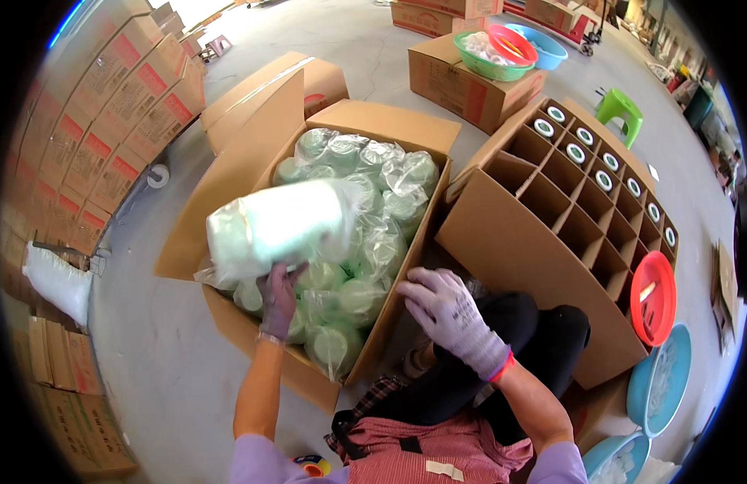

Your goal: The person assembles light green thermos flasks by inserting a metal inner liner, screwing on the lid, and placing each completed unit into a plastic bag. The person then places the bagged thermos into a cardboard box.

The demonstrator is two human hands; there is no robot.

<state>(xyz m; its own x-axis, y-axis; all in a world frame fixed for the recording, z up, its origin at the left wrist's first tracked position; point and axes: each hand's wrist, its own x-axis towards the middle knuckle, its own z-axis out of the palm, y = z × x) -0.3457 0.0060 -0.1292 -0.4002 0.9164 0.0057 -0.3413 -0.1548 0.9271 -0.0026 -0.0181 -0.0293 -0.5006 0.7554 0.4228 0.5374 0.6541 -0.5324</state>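
Observation:
My left hand (279,300), in a thin grey-purple glove, is closed on the lower side of a pale green container in a clear plastic bag (281,227). This bagged container is tilted on its side and blurred, above an open cardboard box (238,189). Inside the box lie several more pale green containers (331,348) in clear bags. My right hand (448,310), in a pale knitted glove with a red cuff, is by the box's right edge. Its fingers are loosely bent and apart, with nothing seen in them; whether they touch the edge I cannot tell.
To the right stands a divided carton (511,266) with several white-capped containers (575,153) in its far cells. A red basin (653,298) rests at its near corner, beside blue basins (660,379). Stacked cartons (107,121) line the left. A green stool (621,111) stands behind.

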